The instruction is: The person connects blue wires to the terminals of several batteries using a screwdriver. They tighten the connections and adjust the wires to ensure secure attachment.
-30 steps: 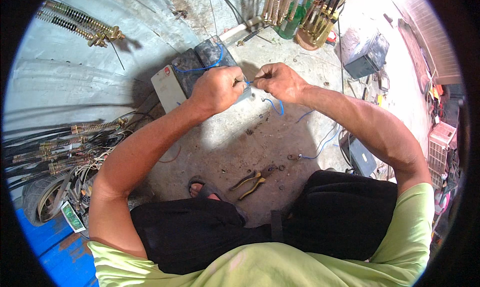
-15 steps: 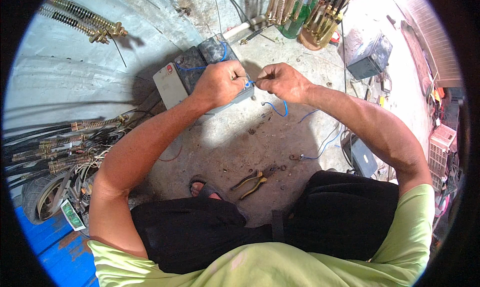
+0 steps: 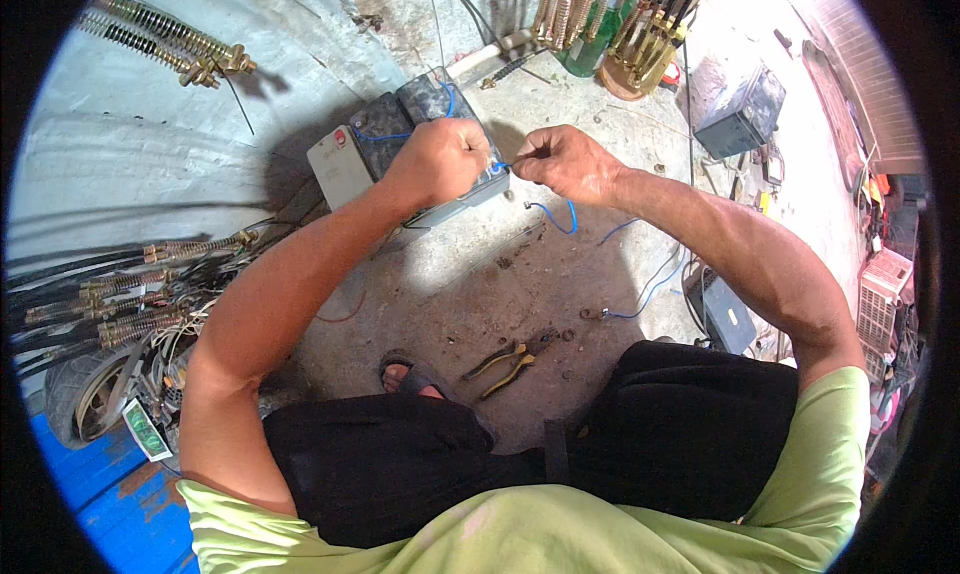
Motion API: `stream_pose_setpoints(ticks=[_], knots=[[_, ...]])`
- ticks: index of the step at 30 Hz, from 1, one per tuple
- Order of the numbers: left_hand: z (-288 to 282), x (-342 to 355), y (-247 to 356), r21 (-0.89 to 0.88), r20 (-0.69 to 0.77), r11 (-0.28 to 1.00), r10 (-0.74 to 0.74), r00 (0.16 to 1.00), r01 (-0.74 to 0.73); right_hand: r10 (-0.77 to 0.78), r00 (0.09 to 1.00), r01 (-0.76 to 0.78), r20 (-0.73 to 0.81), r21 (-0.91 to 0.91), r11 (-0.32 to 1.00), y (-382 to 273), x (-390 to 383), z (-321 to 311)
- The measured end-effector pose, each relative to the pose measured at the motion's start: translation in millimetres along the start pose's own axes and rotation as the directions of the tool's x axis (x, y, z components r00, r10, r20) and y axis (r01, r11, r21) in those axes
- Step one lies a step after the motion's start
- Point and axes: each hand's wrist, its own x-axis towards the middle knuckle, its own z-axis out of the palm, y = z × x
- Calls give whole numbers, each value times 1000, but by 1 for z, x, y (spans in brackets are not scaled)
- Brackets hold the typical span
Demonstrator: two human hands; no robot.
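Over the near right corner of the dark lead-acid batteries (image 3: pixel 425 102), my left hand (image 3: pixel 440 162) is closed, its fingers curled on a short blue wire (image 3: pixel 496 167). The wire shows between my two hands, with a dark end toward the right. Just to its right, my right hand (image 3: pixel 568 164) pinches that end between thumb and fingertips. My left hand hides part of the batteries, and the fingertips hide the wire's ends. Another blue wire (image 3: pixel 572 222) lies curled on the floor below my right hand. A pale battery case (image 3: pixel 340 166) stands at the left of the dark ones.
Yellow-and-black pliers (image 3: pixel 500 367) lie on the concrete floor near my sandalled foot (image 3: pixel 408 376). More batteries stand at right (image 3: pixel 742 114) and by my right knee (image 3: pixel 727 316). Spring-wrapped cables (image 3: pixel 130 309) stick out at left. A green bottle (image 3: pixel 588 49) stands at the back.
My left hand has turned slightly, its knuckles rolling over so the fingertips show less. My right hand stays nearly where it was, still pinching.
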Motion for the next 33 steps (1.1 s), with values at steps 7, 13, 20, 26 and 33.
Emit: stream_pose_setpoints(ticks=[7, 13, 20, 26, 33], knots=[[-10, 16, 6, 62, 181, 988, -150, 972, 141, -43, 997, 40, -58, -57, 998, -9, 4, 8], [-8, 23, 5, 68, 198, 971, -238, 951, 229, -143, 977, 124, -157, -124, 984, -11, 6, 14], [-4, 12, 2, 99, 97, 983, -162, 982, 153, -301, 935, 263, -186, -203, 943, -6, 8, 20], [4, -11, 7, 153, -82, 985, 94, 992, -81, -302, 937, 265, -176, -208, 942, -6, 8, 19], [4, -19, 17, 338, -77, 924, 217, 973, -179, -227, 962, 196, -154, -193, 961, -8, 9, 17]])
